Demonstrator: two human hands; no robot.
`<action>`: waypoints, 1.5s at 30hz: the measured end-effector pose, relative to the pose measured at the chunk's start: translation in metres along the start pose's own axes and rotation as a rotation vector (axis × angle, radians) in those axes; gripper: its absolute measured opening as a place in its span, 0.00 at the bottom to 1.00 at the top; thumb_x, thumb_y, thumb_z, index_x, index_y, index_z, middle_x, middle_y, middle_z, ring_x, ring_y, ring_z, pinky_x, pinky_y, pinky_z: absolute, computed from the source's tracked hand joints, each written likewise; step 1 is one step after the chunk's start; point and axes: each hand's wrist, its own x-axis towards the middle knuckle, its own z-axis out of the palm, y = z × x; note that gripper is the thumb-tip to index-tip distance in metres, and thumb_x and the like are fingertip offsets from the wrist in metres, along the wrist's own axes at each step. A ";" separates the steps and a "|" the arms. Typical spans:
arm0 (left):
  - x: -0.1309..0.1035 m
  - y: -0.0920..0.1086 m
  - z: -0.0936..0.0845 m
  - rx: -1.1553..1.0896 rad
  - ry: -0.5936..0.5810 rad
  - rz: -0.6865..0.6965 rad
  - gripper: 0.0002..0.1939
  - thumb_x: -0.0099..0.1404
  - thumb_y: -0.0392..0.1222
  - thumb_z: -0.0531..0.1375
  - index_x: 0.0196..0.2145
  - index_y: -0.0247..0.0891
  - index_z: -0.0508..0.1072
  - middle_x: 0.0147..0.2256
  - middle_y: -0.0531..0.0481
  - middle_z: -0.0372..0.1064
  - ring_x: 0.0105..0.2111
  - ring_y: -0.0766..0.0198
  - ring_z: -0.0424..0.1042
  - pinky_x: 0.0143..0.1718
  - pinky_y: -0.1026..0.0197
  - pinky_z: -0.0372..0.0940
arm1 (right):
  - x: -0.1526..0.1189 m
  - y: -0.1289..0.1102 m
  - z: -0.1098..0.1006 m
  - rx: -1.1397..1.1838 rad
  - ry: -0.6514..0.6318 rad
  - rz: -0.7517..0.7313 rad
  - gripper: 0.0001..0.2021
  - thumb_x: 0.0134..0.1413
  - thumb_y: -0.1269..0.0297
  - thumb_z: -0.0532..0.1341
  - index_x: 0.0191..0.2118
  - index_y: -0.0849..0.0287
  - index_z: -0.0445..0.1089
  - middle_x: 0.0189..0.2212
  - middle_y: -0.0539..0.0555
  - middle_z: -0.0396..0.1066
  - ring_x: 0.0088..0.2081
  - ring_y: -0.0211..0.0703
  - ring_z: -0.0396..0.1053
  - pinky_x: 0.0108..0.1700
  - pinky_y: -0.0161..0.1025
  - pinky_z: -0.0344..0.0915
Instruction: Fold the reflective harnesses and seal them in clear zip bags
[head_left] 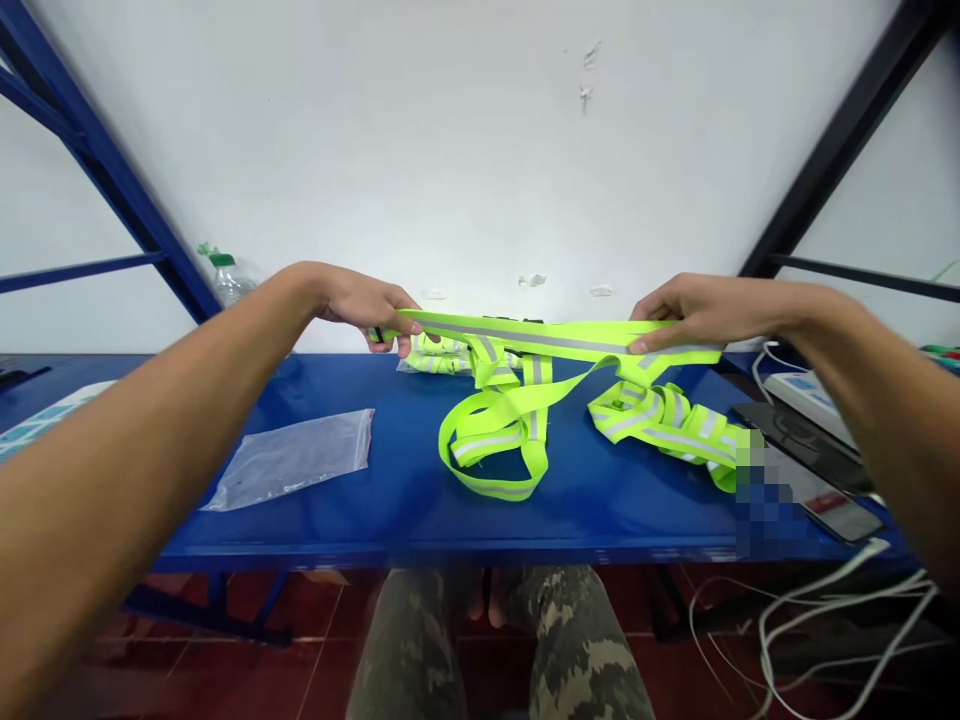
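A neon yellow reflective strap [517, 335] with a grey stripe stretches level between my two hands above the blue table [405, 510]. My left hand [367, 305] pinches its left end, near a small black buckle [377, 334]. At the other side my right hand [686, 310] grips it between thumb and fingers. Loops of the strap hang from the held length and rest in a loose coil on the tabletop. To the right lies a second heap of the same strapping [667, 420]. A packed bundle of it [439, 355] sits behind, in clear plastic.
An unfilled clear zip bag [296, 460] lies left of the straps. Phones [799, 440], a white power strip [806, 395] and white cables [825, 610] are at the right. A plastic bottle [231, 280] stands at the back left by the blue frame [127, 190].
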 end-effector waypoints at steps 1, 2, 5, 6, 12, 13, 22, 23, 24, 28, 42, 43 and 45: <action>0.003 -0.001 -0.003 -0.008 0.005 0.004 0.19 0.63 0.53 0.61 0.43 0.34 0.74 0.32 0.47 0.72 0.26 0.67 0.63 0.33 0.61 0.64 | -0.002 -0.001 -0.005 0.012 -0.016 0.008 0.21 0.48 0.43 0.66 0.30 0.60 0.74 0.23 0.49 0.68 0.24 0.33 0.60 0.28 0.36 0.55; 0.008 -0.001 -0.005 -0.010 0.036 0.003 0.17 0.62 0.51 0.62 0.41 0.35 0.75 0.31 0.47 0.72 0.26 0.66 0.63 0.32 0.60 0.64 | -0.002 -0.001 -0.008 0.027 -0.021 0.016 0.21 0.48 0.43 0.66 0.30 0.61 0.74 0.24 0.50 0.68 0.25 0.32 0.61 0.28 0.35 0.55; 0.031 0.005 -0.016 -0.002 0.357 -0.018 0.10 0.63 0.45 0.60 0.36 0.36 0.76 0.30 0.47 0.71 0.27 0.64 0.67 0.32 0.59 0.64 | 0.010 -0.004 -0.019 0.022 0.102 0.083 0.23 0.48 0.45 0.67 0.32 0.66 0.73 0.25 0.50 0.69 0.26 0.30 0.60 0.29 0.35 0.54; 0.038 0.010 -0.021 0.001 0.518 -0.018 0.09 0.64 0.42 0.59 0.36 0.35 0.76 0.30 0.46 0.71 0.27 0.65 0.67 0.33 0.59 0.64 | 0.016 -0.007 -0.024 -0.015 0.211 0.129 0.24 0.48 0.46 0.67 0.33 0.68 0.73 0.25 0.50 0.69 0.26 0.29 0.59 0.29 0.36 0.54; 0.033 0.054 -0.062 0.097 1.196 0.161 0.16 0.70 0.39 0.49 0.46 0.29 0.74 0.36 0.47 0.72 0.25 0.73 0.58 0.36 0.56 0.66 | 0.017 -0.034 -0.077 -0.269 1.135 0.191 0.21 0.53 0.56 0.64 0.44 0.72 0.73 0.36 0.57 0.72 0.32 0.32 0.61 0.32 0.38 0.53; 0.025 0.056 -0.063 0.155 1.261 0.202 0.16 0.70 0.38 0.49 0.44 0.29 0.74 0.36 0.47 0.72 0.26 0.71 0.59 0.38 0.56 0.66 | 0.012 -0.036 -0.080 -0.314 1.206 0.131 0.19 0.54 0.58 0.64 0.43 0.71 0.73 0.38 0.58 0.72 0.33 0.34 0.62 0.33 0.39 0.53; 0.014 -0.035 0.109 0.670 0.683 0.143 0.29 0.62 0.30 0.49 0.61 0.37 0.66 0.52 0.42 0.72 0.51 0.54 0.70 0.50 0.54 0.66 | -0.008 0.022 0.092 -0.386 0.500 -0.056 0.10 0.38 0.74 0.58 0.31 0.57 0.62 0.32 0.53 0.68 0.31 0.42 0.62 0.33 0.37 0.54; 0.015 -0.045 0.129 0.723 0.568 0.117 0.29 0.62 0.30 0.48 0.61 0.38 0.66 0.50 0.41 0.72 0.50 0.53 0.71 0.48 0.54 0.66 | -0.009 0.027 0.113 -0.333 0.441 -0.078 0.10 0.37 0.75 0.57 0.30 0.56 0.61 0.32 0.53 0.68 0.31 0.43 0.63 0.33 0.37 0.54; 0.015 -0.051 0.144 0.765 0.488 0.103 0.29 0.62 0.29 0.48 0.60 0.37 0.67 0.48 0.40 0.73 0.48 0.51 0.71 0.48 0.53 0.67 | -0.010 0.031 0.131 -0.269 0.407 -0.099 0.11 0.37 0.75 0.56 0.30 0.56 0.60 0.33 0.53 0.69 0.32 0.44 0.64 0.34 0.38 0.54; 0.008 -0.045 0.163 0.688 0.300 0.140 0.30 0.63 0.44 0.56 0.62 0.36 0.64 0.53 0.36 0.68 0.52 0.45 0.68 0.52 0.46 0.65 | -0.008 0.032 0.169 -0.096 0.382 -0.147 0.13 0.34 0.77 0.53 0.31 0.55 0.58 0.34 0.54 0.70 0.35 0.48 0.65 0.36 0.39 0.56; 0.105 0.028 0.229 0.447 0.491 0.490 0.35 0.69 0.64 0.47 0.69 0.51 0.51 0.63 0.37 0.57 0.64 0.43 0.55 0.60 0.39 0.54 | -0.026 0.019 0.185 -0.056 0.197 -0.155 0.09 0.51 0.73 0.55 0.40 0.56 0.62 0.38 0.55 0.67 0.37 0.45 0.65 0.41 0.40 0.59; 0.104 0.028 0.229 0.450 0.496 0.479 0.34 0.69 0.63 0.47 0.68 0.51 0.52 0.62 0.37 0.57 0.64 0.43 0.56 0.60 0.39 0.55 | -0.030 0.020 0.183 -0.008 0.178 -0.132 0.09 0.52 0.71 0.56 0.41 0.56 0.63 0.36 0.53 0.68 0.35 0.44 0.64 0.40 0.40 0.59; 0.101 0.030 0.229 0.439 0.505 0.440 0.34 0.69 0.65 0.47 0.68 0.51 0.53 0.62 0.36 0.57 0.64 0.41 0.55 0.59 0.37 0.54 | -0.035 0.018 0.178 0.108 0.137 -0.090 0.09 0.53 0.66 0.60 0.41 0.55 0.64 0.32 0.50 0.67 0.32 0.42 0.62 0.36 0.39 0.59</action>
